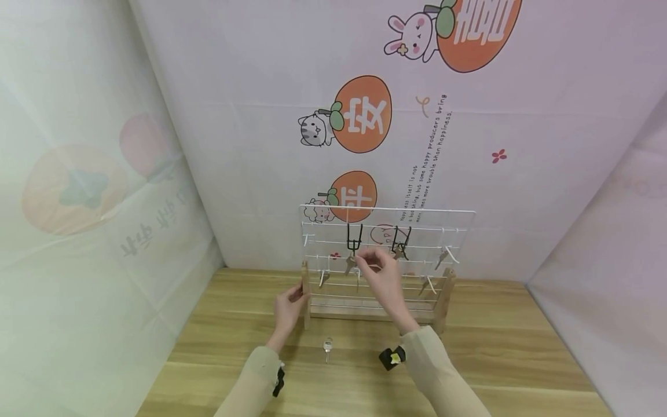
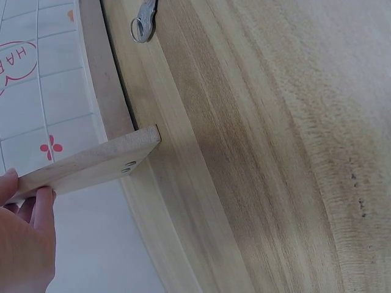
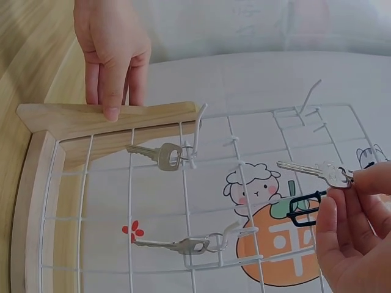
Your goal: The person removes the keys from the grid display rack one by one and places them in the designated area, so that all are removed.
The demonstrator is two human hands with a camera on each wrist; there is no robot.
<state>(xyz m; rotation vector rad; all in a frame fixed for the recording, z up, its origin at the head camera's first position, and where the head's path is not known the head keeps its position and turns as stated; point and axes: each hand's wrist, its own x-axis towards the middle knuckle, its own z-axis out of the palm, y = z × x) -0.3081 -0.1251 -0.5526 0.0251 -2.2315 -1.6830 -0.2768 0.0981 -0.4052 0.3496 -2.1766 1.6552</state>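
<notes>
My left hand grips the wooden side post of a white wire rack, thumb on one face and fingers on the other. With thumb and fingertips, my right hand pinches a silver key by its ring end, the blade pointing away from the fingers. Right beside that key is a black wire hook on the rack. Lower on the grid, two more keys hang from white hooks: one key near the post, another key nearer my right hand.
More keys hang at the rack's right side, one key above another key. A second black hook also bears a key. On the wooden table, a loose key lies in front of the rack. Printed cloth hangs behind.
</notes>
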